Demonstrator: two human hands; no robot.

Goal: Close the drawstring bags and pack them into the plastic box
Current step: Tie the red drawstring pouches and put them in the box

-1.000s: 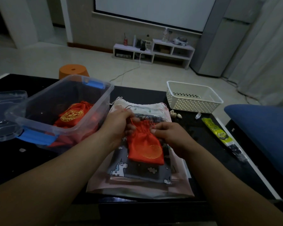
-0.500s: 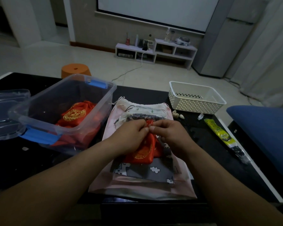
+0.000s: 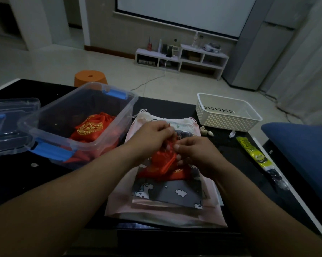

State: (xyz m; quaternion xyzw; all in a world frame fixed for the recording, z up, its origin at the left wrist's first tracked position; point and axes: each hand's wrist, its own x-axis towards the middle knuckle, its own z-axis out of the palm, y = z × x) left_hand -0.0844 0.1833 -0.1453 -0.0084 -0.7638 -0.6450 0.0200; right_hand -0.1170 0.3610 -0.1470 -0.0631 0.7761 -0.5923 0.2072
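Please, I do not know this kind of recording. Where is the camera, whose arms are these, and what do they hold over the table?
There is no machine here. A person wears one camera on the head, so this single picture looks forward and down along that person's own arms. The left hand and the right hand both pinch a small red drawstring bag near its top, above a pile of flat cloth bags: a grey bag with unicorns on a pink bag. These lie on a black table. To the left stands a clear plastic box, open, with another red bag inside; a clear lid lies further left. A white basket stands on the right.
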